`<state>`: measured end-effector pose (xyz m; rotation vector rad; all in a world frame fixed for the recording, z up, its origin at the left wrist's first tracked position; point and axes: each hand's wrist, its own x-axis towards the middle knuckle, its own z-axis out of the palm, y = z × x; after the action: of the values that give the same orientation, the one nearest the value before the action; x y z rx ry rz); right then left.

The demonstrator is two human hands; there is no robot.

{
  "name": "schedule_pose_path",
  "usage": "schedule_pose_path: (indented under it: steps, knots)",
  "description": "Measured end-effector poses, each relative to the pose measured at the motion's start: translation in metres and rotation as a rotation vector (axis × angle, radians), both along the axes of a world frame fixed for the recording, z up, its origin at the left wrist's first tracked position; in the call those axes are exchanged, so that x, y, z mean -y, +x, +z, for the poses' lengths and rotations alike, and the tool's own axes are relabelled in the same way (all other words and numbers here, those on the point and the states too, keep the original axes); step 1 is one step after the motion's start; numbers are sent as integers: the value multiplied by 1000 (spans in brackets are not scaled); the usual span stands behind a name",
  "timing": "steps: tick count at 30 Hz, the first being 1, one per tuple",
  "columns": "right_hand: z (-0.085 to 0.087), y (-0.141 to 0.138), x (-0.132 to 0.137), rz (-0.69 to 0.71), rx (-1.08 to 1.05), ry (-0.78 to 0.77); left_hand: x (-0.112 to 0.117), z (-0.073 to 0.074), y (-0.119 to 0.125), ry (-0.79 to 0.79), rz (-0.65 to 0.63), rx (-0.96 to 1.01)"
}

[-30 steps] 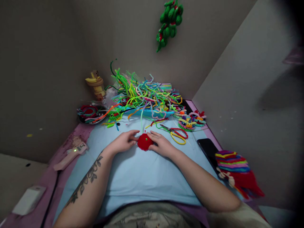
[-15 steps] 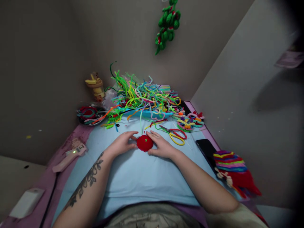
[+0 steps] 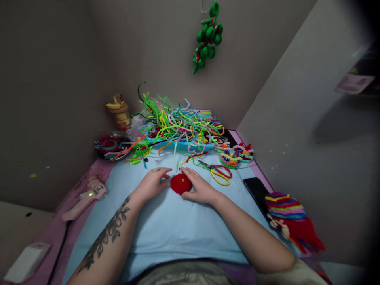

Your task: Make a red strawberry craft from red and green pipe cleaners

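On the light blue cloth lies a round red fuzzy piece [image 3: 179,186] with a small green spot on top. My right hand [image 3: 202,188] curves around its right side, fingers at the far edge and thumb at the near edge. My left hand [image 3: 153,184] is at the left of the piece, thumb and fingers apart, holding nothing; its fingertips come close to the red edge. Just beyond the right hand are scissors [image 3: 214,170] with one red and one yellow handle, and a few loose pipe cleaners [image 3: 193,158].
A blue tray [image 3: 184,147] heaped with colourful pipe cleaners stands at the back. At left are a pink glue gun [image 3: 84,202], a white box [image 3: 27,263] and a dark dish [image 3: 114,157]. A phone [image 3: 255,194] and a striped red piece [image 3: 293,217] lie at right.
The view has tilted slightly, so everything appears a little lower. My left fingers have come slightly away from the red piece, while my right hand stays around it.
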<state>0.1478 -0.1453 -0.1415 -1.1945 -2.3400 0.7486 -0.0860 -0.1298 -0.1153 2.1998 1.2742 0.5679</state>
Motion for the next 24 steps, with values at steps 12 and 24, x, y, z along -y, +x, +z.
schedule_pose_path:
  steps: [12,24]
  knots:
    - [-6,2,-5,26,40,-8,6,2,1,-241,-72,115]
    - [-1,2,-3,12,29,-23,1,7,-4,-323,-13,165]
